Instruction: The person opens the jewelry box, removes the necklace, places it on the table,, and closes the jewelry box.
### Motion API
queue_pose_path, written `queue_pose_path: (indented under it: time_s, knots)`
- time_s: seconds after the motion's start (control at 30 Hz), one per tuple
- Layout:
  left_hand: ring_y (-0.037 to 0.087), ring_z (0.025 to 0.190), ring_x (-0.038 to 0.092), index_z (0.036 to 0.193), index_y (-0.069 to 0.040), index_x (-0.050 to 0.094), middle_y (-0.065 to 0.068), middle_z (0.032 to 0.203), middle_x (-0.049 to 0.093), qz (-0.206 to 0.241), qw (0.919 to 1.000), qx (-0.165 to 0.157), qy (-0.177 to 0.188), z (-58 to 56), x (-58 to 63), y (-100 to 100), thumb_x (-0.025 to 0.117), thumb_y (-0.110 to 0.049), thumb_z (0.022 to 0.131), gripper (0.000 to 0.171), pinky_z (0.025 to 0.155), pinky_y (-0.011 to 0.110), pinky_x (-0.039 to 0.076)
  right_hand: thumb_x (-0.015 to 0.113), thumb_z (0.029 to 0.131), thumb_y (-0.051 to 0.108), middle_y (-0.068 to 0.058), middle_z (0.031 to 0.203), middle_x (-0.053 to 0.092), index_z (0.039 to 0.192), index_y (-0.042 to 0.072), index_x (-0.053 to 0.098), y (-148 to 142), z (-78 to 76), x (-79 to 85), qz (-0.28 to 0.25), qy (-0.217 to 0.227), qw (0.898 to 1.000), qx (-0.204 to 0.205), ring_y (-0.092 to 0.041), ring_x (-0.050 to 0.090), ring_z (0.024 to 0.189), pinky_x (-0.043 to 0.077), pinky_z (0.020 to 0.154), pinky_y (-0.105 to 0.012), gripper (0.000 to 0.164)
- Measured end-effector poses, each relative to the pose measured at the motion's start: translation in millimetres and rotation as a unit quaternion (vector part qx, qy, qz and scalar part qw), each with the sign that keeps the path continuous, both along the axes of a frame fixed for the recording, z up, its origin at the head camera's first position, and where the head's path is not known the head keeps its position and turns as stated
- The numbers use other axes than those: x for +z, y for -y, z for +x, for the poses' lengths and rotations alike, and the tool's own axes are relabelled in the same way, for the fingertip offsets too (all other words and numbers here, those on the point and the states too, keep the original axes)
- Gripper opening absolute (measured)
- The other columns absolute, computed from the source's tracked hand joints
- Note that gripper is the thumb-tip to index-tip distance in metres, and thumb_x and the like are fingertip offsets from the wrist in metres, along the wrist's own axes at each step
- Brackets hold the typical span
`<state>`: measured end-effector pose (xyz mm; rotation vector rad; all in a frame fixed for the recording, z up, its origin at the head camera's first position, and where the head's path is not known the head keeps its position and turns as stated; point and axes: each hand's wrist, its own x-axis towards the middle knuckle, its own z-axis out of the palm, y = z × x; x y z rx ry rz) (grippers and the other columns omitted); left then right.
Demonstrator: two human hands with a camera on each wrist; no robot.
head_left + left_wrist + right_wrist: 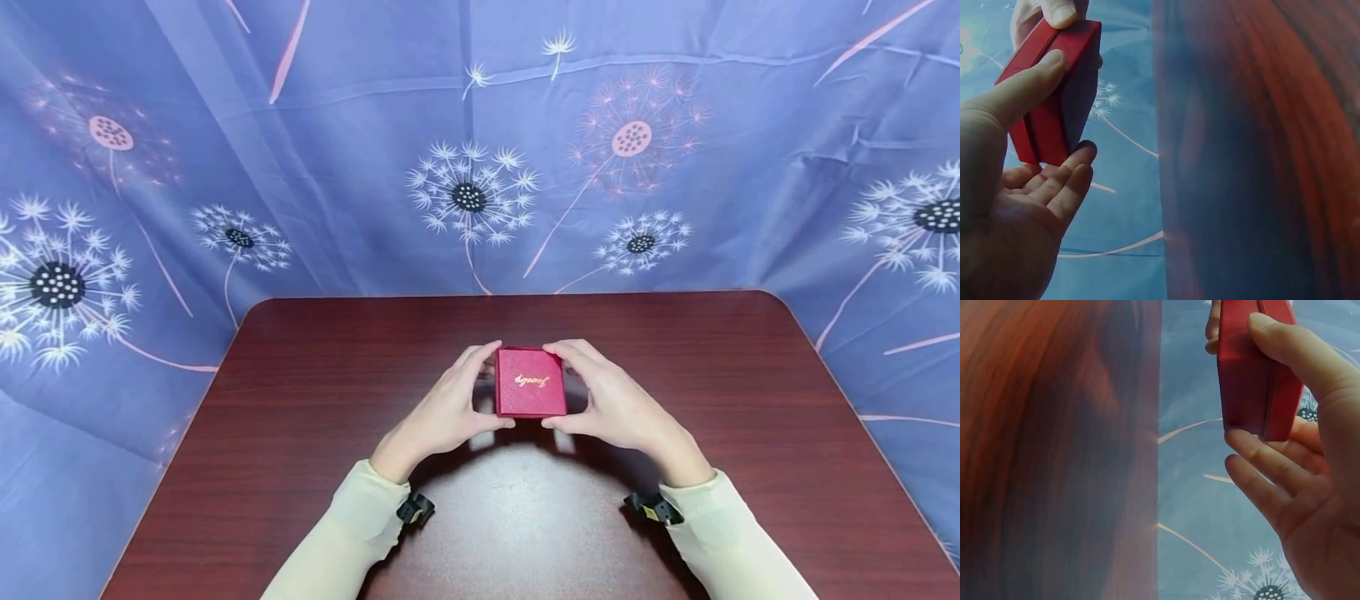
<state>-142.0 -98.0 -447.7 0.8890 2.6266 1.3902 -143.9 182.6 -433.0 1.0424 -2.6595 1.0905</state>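
Observation:
A small red jewelry box point(530, 382) with gold lettering, upside down in the head view, is held between both hands above the table. My left hand point(444, 408) grips its left side, thumb along the near face and fingers at the far edge. The right hand point(622, 406) grips the right side the same way. In the left wrist view the box point(1054, 119) shows a seam between lid and base, with the left thumb point(1029, 87) pressed near it. The right wrist view shows the lid shut and the right thumb point(1297, 350) on the box point(1247, 394).
A dark red wooden table point(337, 350) with rounded far corners lies under the hands. Blue cloth point(360, 167) printed with dandelions hangs behind it and along both sides. Each wrist wears a small black device, the left one point(416, 509) and the right one point(654, 508).

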Motion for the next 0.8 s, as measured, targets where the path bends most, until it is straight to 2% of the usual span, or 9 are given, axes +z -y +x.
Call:
queue_pose_path:
  time_s: [0.17, 0.47, 0.67, 0.8]
  knots:
    - [0.016, 0.125, 0.059, 0.162, -0.005, 0.035, 0.005, 0.145, 0.052, -0.008, 0.9999, 0.0, -0.007, -0.8, -0.5, -1, 0.098, -0.015, 0.078, 0.105, 0.111, 0.038, 0.047, 0.1, 0.074, 0.03, -0.001, 0.143, 0.054, 0.15, 0.01, 0.051, -1, 0.5, 1.5, 0.004, -0.014, 1.0, -0.003, -0.015, 0.06, 0.124, 0.052, 0.105, -0.043, 0.093]
    - [0.023, 0.126, 0.06, 0.16, 0.0, 0.037, 0.007, 0.15, 0.048, 0.01, 0.9999, -0.01, 0.006, -1.1, -3.6, 1, 0.093, -0.006, 0.081, 0.097, 0.109, 0.045, 0.05, 0.1, 0.075, 0.025, 0.0, 0.141, 0.054, 0.151, 0.011, 0.05, -5, 1.8, 5.6, -0.017, 0.051, 0.998, 0.015, -0.019, 0.065, 0.115, 0.057, 0.098, -0.048, 0.092]
    - [0.023, 0.127, 0.059, 0.158, 0.0, 0.038, 0.007, 0.149, 0.047, 0.004, 0.9999, -0.012, -0.001, -1.0, -3.9, 2, 0.093, -0.007, 0.081, 0.095, 0.11, 0.045, 0.049, 0.097, 0.078, 0.022, -0.001, 0.145, 0.052, 0.154, 0.01, 0.046, -9, 5.5, 10.0, -0.013, 0.061, 0.998, 0.014, -0.018, 0.064, 0.116, 0.057, 0.098, -0.047, 0.092]
    - [0.021, 0.127, 0.058, 0.157, 0.001, 0.039, 0.006, 0.149, 0.046, -0.001, 1.0, -0.004, -0.005, -0.8, -4.0, 3, 0.094, -0.01, 0.08, 0.095, 0.111, 0.043, 0.048, 0.096, 0.077, 0.019, 0.002, 0.144, 0.052, 0.154, 0.012, 0.046, -13, 6.0, 16.3, -0.003, 0.057, 0.998, 0.002, -0.014, 0.061, 0.118, 0.056, 0.099, -0.046, 0.093]
